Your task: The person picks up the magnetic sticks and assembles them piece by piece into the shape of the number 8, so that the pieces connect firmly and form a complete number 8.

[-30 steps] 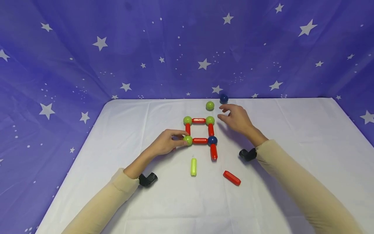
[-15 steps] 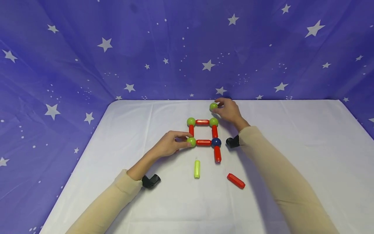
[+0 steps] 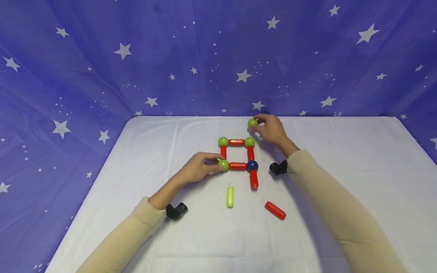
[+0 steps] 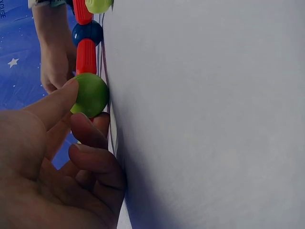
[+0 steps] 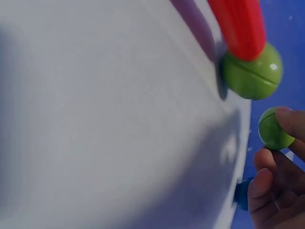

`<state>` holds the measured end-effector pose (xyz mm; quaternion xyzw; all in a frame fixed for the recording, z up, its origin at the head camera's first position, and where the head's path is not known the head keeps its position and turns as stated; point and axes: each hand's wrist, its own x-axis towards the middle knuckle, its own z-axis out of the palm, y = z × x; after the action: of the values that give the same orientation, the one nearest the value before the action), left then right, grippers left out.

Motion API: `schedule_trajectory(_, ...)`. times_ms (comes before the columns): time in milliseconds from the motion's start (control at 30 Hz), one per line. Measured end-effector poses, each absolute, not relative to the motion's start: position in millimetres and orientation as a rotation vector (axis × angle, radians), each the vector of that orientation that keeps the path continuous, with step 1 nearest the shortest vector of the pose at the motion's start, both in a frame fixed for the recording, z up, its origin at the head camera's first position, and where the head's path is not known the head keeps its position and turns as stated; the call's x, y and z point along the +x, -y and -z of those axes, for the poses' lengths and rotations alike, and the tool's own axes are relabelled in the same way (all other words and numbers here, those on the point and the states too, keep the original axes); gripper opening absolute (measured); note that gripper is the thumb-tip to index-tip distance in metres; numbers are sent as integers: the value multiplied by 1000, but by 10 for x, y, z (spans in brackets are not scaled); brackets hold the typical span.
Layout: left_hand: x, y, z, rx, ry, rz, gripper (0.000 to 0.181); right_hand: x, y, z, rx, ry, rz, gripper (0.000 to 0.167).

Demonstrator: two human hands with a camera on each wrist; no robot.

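Creased white cloth (image 3: 358, 170); right hand (image 3: 272, 129) pinches glossy seamed green ball (image 3: 252, 123).

Right wrist view: the right hand (image 5: 281, 186) is cropped by the right edge and partly hides a blue ball (image 5: 241, 195); above the hand, a red rod (image 5: 240, 28) is cropped by the top edge.

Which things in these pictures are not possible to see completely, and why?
Right wrist view: blue ball, partly behind right hand; red stick, cut by top edge.
Left wrist view: pale green piece, cut by top edge, shape unclear.
Head view: left red stick, lower end behind left hand.
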<state>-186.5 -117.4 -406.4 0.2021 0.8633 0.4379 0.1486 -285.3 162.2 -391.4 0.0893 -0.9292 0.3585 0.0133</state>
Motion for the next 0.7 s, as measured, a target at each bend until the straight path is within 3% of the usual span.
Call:
schedule_trajectory(233, -1869, 1180, 4073, 588, -2478, -1256, 34, -2485, -1752, 3803, 486, 2861, -1072, 36)
schedule_trajectory(700, -1851, 1172, 4047, 576, -2477, -1251, 35, -1454, -1957, 3583, 638, 2861, -1363, 26)
